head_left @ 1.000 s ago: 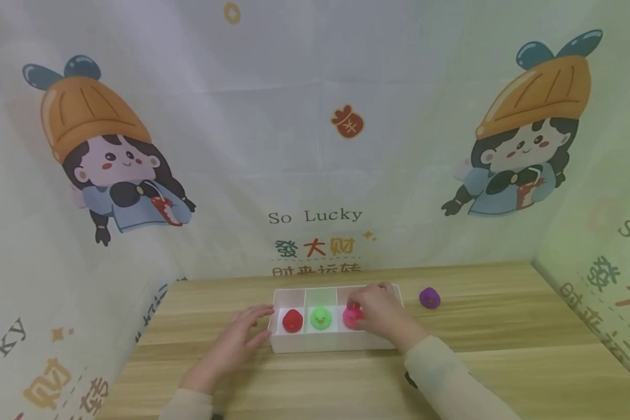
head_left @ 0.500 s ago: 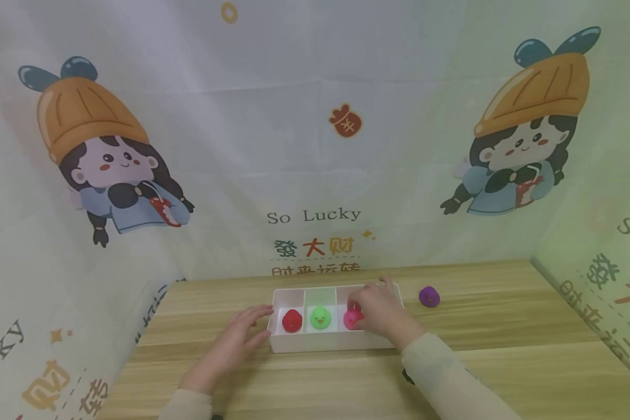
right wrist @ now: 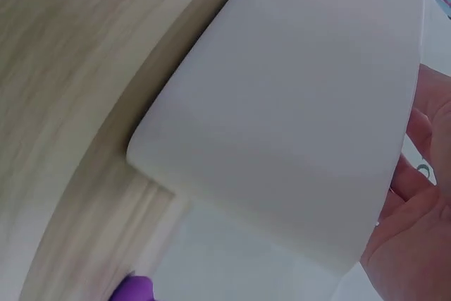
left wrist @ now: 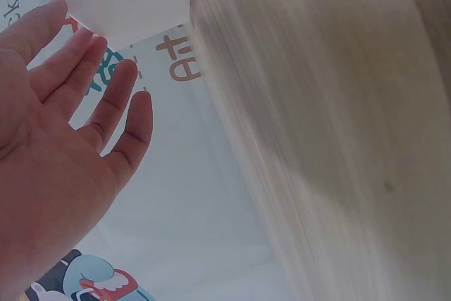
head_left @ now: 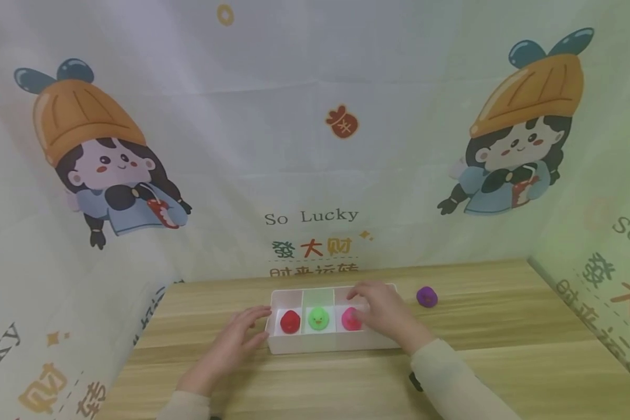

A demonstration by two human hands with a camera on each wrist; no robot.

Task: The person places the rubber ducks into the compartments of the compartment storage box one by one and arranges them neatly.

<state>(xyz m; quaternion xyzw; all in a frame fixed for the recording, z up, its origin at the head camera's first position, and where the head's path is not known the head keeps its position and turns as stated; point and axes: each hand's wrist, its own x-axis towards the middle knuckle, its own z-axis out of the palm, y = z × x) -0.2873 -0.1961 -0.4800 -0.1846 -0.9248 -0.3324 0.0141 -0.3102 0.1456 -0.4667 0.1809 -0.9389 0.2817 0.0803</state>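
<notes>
A white divided box (head_left: 315, 344) stands on the table. In its compartments, from the left, sit a red rubber duck (head_left: 290, 322), a green rubber duck (head_left: 318, 319) and a pink rubber duck (head_left: 349, 319). My right hand (head_left: 385, 309) is over the box's right part, thumb and index finger spread apart around the pink duck, gripping nothing. It hides the box's right end. My left hand (head_left: 237, 337) has its fingertips at the box's left end; the left wrist view shows these fingers (left wrist: 116, 96) loosely extended against the white wall.
A purple rubber duck (head_left: 427, 297) lies on the wooden table (head_left: 304, 385), right of the box. Printed cloth (head_left: 315, 175) hangs behind the table and along both sides.
My right thumb and index finger have parted from the pink duck, which they pinched before; it stays in its compartment. My left hand has kept its place at the box.
</notes>
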